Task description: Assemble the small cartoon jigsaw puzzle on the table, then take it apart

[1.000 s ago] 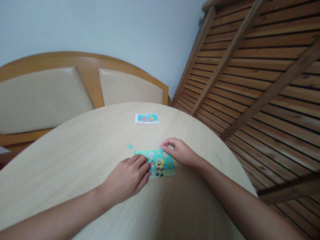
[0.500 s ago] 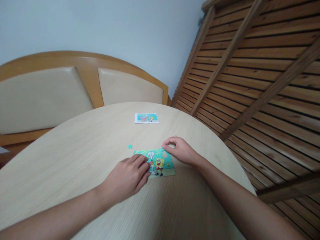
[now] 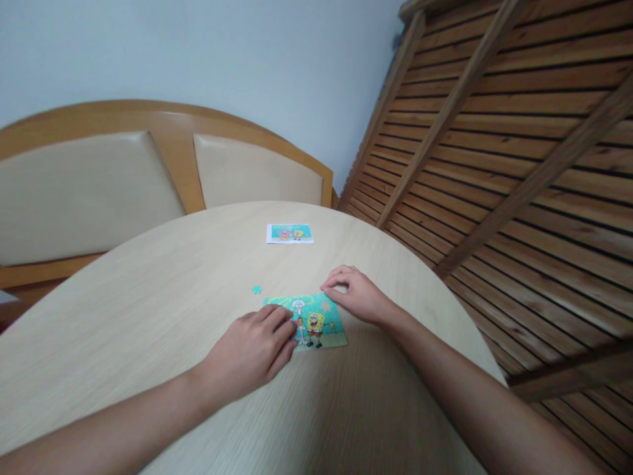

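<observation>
A jigsaw puzzle (image 3: 316,323) with cartoon figures on a turquoise ground lies on the round table. My left hand (image 3: 257,343) rests over its left part, fingers laid on the surface and slightly bent, covering part of the picture. At the puzzle's top edge, right of centre, my right hand (image 3: 353,293) is closed in a pinch with thumb and forefinger together. A puzzle piece at these fingertips is mostly hidden. One loose turquoise puzzle piece (image 3: 257,289) lies apart, just beyond the puzzle's upper left corner.
A printed picture card (image 3: 291,233) with similar cartoon figures lies farther back on the pale wooden table (image 3: 198,264). Behind the table stands a padded wooden headboard (image 3: 173,158) against the wall. A slatted wooden frame (image 3: 494,152) leans along the right side.
At the top edge, the small gap by my right fingertips no longer shows, and these fingers have shifted very slightly. My left hand stays where it was.
</observation>
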`<act>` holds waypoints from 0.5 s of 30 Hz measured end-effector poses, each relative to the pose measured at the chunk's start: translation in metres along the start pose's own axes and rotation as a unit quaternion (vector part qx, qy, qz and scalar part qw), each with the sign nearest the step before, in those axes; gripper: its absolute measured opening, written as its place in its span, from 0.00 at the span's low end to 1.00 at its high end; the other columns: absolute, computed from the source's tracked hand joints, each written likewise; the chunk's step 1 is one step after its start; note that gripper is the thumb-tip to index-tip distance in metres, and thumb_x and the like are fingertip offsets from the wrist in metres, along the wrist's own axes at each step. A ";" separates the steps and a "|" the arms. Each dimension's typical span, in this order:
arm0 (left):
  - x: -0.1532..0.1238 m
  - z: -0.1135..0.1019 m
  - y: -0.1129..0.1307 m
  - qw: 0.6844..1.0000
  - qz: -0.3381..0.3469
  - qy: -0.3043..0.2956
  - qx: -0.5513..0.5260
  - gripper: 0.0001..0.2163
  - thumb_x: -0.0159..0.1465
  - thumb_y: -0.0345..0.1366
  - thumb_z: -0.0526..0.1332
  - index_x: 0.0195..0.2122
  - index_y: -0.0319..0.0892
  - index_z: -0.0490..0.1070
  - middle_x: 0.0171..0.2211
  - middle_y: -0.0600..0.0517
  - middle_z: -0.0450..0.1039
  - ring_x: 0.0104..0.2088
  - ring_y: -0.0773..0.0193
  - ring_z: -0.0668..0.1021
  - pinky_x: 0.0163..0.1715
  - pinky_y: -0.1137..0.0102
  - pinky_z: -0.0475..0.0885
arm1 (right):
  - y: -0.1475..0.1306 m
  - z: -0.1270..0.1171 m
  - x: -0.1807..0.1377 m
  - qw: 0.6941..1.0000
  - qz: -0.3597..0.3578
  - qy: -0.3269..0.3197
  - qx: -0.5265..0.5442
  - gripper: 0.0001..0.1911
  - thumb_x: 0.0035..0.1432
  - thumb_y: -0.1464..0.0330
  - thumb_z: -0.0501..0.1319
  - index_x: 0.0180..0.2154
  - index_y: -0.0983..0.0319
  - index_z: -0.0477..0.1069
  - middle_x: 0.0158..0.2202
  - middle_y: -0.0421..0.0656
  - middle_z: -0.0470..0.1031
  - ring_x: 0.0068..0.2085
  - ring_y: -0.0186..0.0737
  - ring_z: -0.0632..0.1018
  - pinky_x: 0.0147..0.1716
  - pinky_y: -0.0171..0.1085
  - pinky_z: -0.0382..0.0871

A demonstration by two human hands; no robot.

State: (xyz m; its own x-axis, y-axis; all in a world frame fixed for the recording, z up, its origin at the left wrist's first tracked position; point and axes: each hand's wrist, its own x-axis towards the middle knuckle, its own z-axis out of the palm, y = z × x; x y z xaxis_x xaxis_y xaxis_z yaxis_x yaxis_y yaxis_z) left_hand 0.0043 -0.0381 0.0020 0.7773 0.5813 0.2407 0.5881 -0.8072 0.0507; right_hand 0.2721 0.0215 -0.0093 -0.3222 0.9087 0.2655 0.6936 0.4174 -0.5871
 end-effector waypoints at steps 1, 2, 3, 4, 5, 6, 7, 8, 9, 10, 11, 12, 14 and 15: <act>0.000 0.000 0.000 1.000 0.000 0.000 0.001 0.10 0.73 0.36 0.52 0.46 0.40 0.73 0.44 0.45 0.74 0.45 0.51 0.77 0.41 0.55 0.80 | -0.001 -0.001 -0.001 1.000 -0.002 -0.004 -0.004 0.06 0.60 0.67 0.65 0.36 0.58 0.82 0.43 0.45 0.78 0.48 0.44 0.76 0.53 0.45 0.64; 0.000 0.000 0.000 1.000 0.001 0.002 0.001 0.11 0.73 0.36 0.52 0.47 0.40 0.73 0.44 0.45 0.74 0.45 0.51 0.77 0.41 0.55 0.80 | -0.002 -0.002 -0.001 1.000 -0.004 -0.008 -0.007 0.06 0.59 0.67 0.66 0.37 0.58 0.81 0.44 0.45 0.78 0.49 0.45 0.75 0.53 0.45 0.64; 0.000 0.000 0.000 1.000 0.001 0.003 0.001 0.11 0.73 0.36 0.52 0.47 0.40 0.73 0.44 0.44 0.74 0.45 0.52 0.77 0.41 0.55 0.80 | -0.003 -0.003 -0.002 1.000 -0.005 -0.013 -0.010 0.06 0.58 0.67 0.67 0.38 0.57 0.81 0.45 0.44 0.78 0.49 0.45 0.75 0.53 0.45 0.64; 0.000 0.000 0.000 1.000 0.002 0.003 0.002 0.11 0.73 0.36 0.52 0.47 0.40 0.73 0.44 0.44 0.74 0.45 0.52 0.77 0.40 0.55 0.80 | -0.005 -0.004 -0.003 1.000 -0.006 -0.019 -0.013 0.06 0.57 0.67 0.67 0.39 0.57 0.81 0.45 0.44 0.78 0.49 0.45 0.75 0.53 0.46 0.64; 0.000 0.000 0.000 1.000 0.002 0.003 0.002 0.11 0.73 0.36 0.52 0.47 0.40 0.73 0.44 0.44 0.74 0.45 0.52 0.77 0.40 0.55 0.80 | -0.006 -0.005 -0.003 1.000 -0.005 -0.025 -0.016 0.06 0.57 0.67 0.68 0.39 0.57 0.80 0.45 0.44 0.77 0.50 0.45 0.75 0.53 0.46 0.64; -0.001 0.000 0.000 1.000 0.002 0.003 0.002 0.11 0.73 0.36 0.52 0.47 0.40 0.73 0.44 0.44 0.74 0.44 0.52 0.77 0.40 0.55 0.80 | -0.007 -0.006 -0.004 0.999 -0.003 -0.031 -0.019 0.07 0.56 0.67 0.69 0.39 0.57 0.80 0.45 0.44 0.77 0.50 0.45 0.75 0.53 0.46 0.63; -0.001 0.000 0.000 1.000 0.002 0.003 0.002 0.11 0.73 0.36 0.52 0.47 0.40 0.73 0.44 0.44 0.74 0.44 0.52 0.77 0.40 0.55 0.80 | -0.008 -0.006 -0.004 0.999 -0.002 -0.035 -0.022 0.06 0.56 0.67 0.69 0.39 0.57 0.80 0.45 0.44 0.78 0.49 0.45 0.75 0.53 0.46 0.63; -0.001 0.000 0.001 1.000 0.002 0.003 0.002 0.11 0.73 0.36 0.52 0.46 0.40 0.73 0.44 0.45 0.74 0.44 0.52 0.77 0.40 0.56 0.80 | -0.008 -0.006 -0.004 0.999 -0.002 -0.036 -0.025 0.06 0.56 0.67 0.69 0.38 0.57 0.80 0.44 0.43 0.78 0.49 0.45 0.75 0.53 0.46 0.63; -0.001 0.000 0.001 1.000 0.002 0.003 0.003 0.11 0.73 0.36 0.52 0.46 0.40 0.73 0.44 0.45 0.74 0.44 0.52 0.78 0.40 0.56 0.80 | -0.009 -0.007 -0.004 0.999 -0.003 -0.037 -0.027 0.06 0.56 0.67 0.69 0.38 0.57 0.80 0.44 0.43 0.78 0.49 0.46 0.75 0.53 0.46 0.63; -0.001 -0.001 0.001 1.000 0.002 0.005 0.003 0.10 0.73 0.36 0.53 0.46 0.40 0.73 0.44 0.45 0.74 0.44 0.52 0.78 0.40 0.56 0.80 | -0.009 -0.007 -0.005 0.999 -0.006 -0.037 -0.029 0.06 0.57 0.67 0.69 0.38 0.57 0.80 0.44 0.43 0.78 0.49 0.46 0.75 0.53 0.47 0.63; -0.001 0.000 0.001 1.000 0.001 0.007 0.003 0.10 0.73 0.36 0.53 0.46 0.41 0.73 0.43 0.45 0.74 0.44 0.52 0.78 0.40 0.56 0.80 | -0.009 -0.007 -0.005 0.999 -0.009 -0.037 -0.031 0.06 0.57 0.67 0.69 0.38 0.57 0.80 0.44 0.43 0.78 0.49 0.46 0.75 0.53 0.47 0.63; -0.001 0.000 0.001 1.000 0.002 0.009 0.002 0.10 0.72 0.36 0.53 0.46 0.41 0.73 0.43 0.45 0.74 0.44 0.52 0.78 0.40 0.57 0.79 | -0.010 -0.008 -0.005 0.999 -0.012 -0.038 -0.033 0.06 0.57 0.67 0.69 0.38 0.56 0.80 0.44 0.44 0.78 0.49 0.46 0.75 0.53 0.47 0.63; -0.001 0.000 0.000 1.000 0.003 0.014 -0.001 0.10 0.72 0.36 0.53 0.46 0.41 0.73 0.44 0.45 0.74 0.45 0.53 0.78 0.40 0.57 0.79 | -0.010 -0.008 -0.005 0.998 -0.014 -0.042 -0.035 0.06 0.57 0.68 0.69 0.39 0.56 0.81 0.44 0.44 0.77 0.49 0.46 0.75 0.53 0.47 0.63; -0.001 0.001 0.000 1.000 0.003 0.016 -0.002 0.10 0.72 0.36 0.53 0.46 0.41 0.73 0.44 0.45 0.74 0.45 0.53 0.78 0.41 0.57 0.79 | -0.010 -0.009 -0.005 0.998 -0.013 -0.044 -0.036 0.06 0.57 0.68 0.69 0.39 0.56 0.81 0.44 0.43 0.77 0.49 0.46 0.76 0.53 0.47 0.62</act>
State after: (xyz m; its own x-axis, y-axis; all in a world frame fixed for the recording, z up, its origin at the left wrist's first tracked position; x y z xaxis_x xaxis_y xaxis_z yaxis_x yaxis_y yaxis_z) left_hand 0.0034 -0.0385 0.0012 0.7735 0.5724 0.2720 0.5820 -0.8115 0.0527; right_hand 0.2725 0.0127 0.0015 -0.3943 0.8945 0.2105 0.7270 0.4438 -0.5239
